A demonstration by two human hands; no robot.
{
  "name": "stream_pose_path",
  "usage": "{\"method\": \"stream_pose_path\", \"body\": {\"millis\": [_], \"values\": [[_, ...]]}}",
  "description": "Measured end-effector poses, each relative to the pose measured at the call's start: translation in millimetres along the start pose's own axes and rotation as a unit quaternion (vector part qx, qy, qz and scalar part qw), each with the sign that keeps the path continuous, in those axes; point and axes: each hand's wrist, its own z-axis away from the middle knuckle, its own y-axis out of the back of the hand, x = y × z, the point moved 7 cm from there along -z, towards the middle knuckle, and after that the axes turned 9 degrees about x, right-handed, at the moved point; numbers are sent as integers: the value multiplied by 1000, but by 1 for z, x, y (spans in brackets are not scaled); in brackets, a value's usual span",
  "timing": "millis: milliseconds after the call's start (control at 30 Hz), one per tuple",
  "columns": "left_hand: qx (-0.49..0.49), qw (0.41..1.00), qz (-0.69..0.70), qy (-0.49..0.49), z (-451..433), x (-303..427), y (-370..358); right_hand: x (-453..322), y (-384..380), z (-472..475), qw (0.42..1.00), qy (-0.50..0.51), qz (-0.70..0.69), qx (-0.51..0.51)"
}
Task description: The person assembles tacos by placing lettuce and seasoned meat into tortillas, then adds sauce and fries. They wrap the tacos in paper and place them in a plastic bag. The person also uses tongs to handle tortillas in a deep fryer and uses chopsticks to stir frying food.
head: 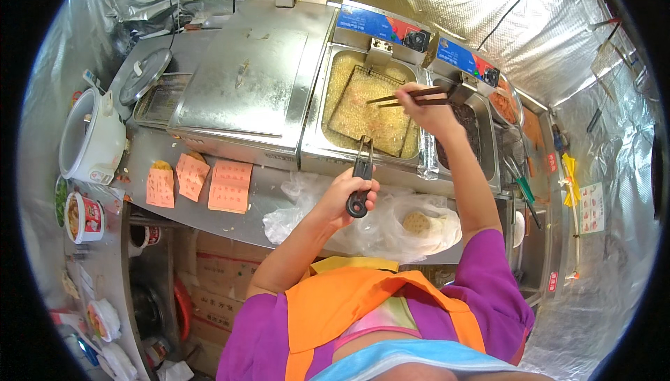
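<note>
My left hand (343,198) grips the black handle (359,182) of a wire fry basket (343,99). The basket sits in the bubbling yellow oil (340,67) of an electric deep fryer (314,145). Pale food pieces (366,99) show through the foam, but their shape is hard to make out. With my right hand (426,111) I hold a pair of dark chopsticks (387,99), their tips over the basket and close to the oil. Below my left hand, a clear plastic bag (309,213) with round pale flatbreads (417,221) lies on the counter.
A metal lid (246,82) covers the fryer on the left. To the right is a second vat holding dark oil (466,124). Orange paper slips (229,185) lie along the counter, left of the bag. Tongs with green grips (523,187) rest at far right; a white cooker (94,135) stands far left.
</note>
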Motion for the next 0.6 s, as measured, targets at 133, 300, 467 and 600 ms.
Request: {"method": "stream_pose_path", "body": {"millis": [133, 300, 467, 600], "values": [[12, 1000, -4, -4, 1, 0, 5, -43, -2, 13, 993, -56, -97, -38], [2, 1000, -21, 1, 3, 1, 2, 8, -1, 18, 1000, -24, -12, 7], [10, 1000, -13, -8, 4, 6, 7, -22, 40, 1, 992, -12, -81, 100], [-14, 1000, -15, 7, -1, 3, -2, 29, -3, 16, 999, 29, -2, 36]]}}
